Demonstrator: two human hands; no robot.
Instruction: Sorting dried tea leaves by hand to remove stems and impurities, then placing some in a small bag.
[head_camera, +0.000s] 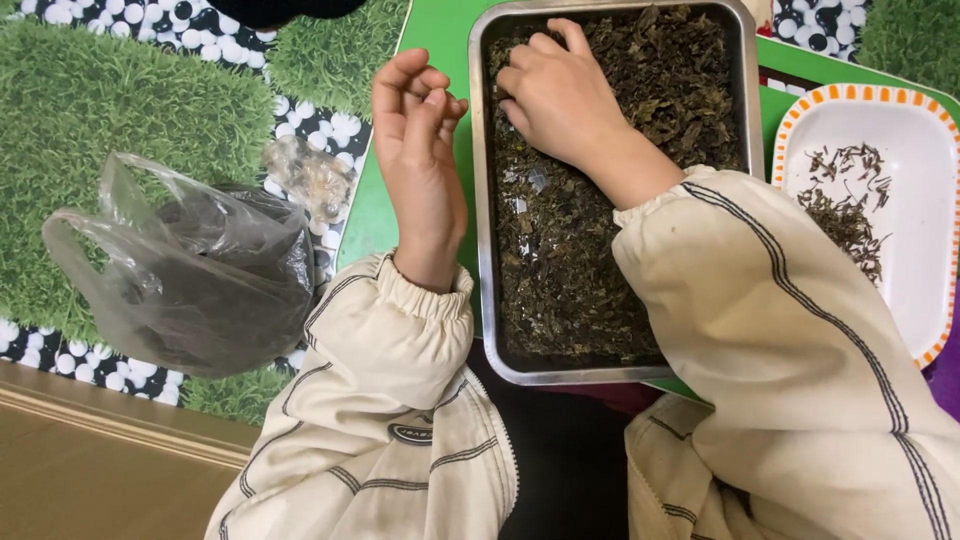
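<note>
A rectangular steel tray (478, 250) full of dark dried leaves (570, 270) lies on a green board. My right hand (555, 95) rests inside the tray's upper part, fingers curled down into the leaves. Just left of the tray rim hovers my left hand (415, 125), its fingertips pinched together; whether anything small is between them I cannot tell. Both arms wear cream sleeves with dark stripes.
A white plate with an orange-patterned rim (930, 200) at the right holds a small pile of dark stems (845, 215). A crumpled grey plastic bag (200, 275) lies at the left on a green grass-and-pebble patterned mat (90, 110). A small clear bag (310, 175) sits beside it.
</note>
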